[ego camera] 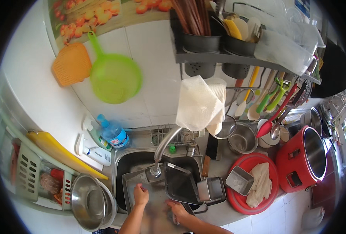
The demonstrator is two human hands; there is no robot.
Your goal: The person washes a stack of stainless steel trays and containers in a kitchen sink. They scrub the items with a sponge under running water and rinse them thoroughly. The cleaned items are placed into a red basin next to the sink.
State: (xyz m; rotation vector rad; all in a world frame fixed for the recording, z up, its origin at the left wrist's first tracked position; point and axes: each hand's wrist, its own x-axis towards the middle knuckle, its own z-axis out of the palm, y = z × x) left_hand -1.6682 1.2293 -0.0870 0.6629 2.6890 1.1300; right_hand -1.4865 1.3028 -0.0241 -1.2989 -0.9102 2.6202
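Observation:
A large metal baking tray (154,196) lies slanted in the sink, under the steel faucet (167,143). My left hand (141,194) is over the tray's left part with its fingers curled; whether it grips anything is unclear. Near the tray's right side is my right hand (177,210), with something greyish and blurred at its fingers. A dark rectangular baking pan (181,183) leans across the sink just above my right hand. Small metal loaf tins (211,190) stand at the sink's right edge. Another small rectangular tin (239,180) rests on a red round lid or basin, beside a crumpled cloth (260,184).
Stacked steel bowls (88,201) stand left of the sink. A blue detergent bottle (114,133) and white spray bottles are behind. A cleaver (209,155) lies right of the faucet; a red pot (300,161) stands at the right. Cloths hang above the faucet.

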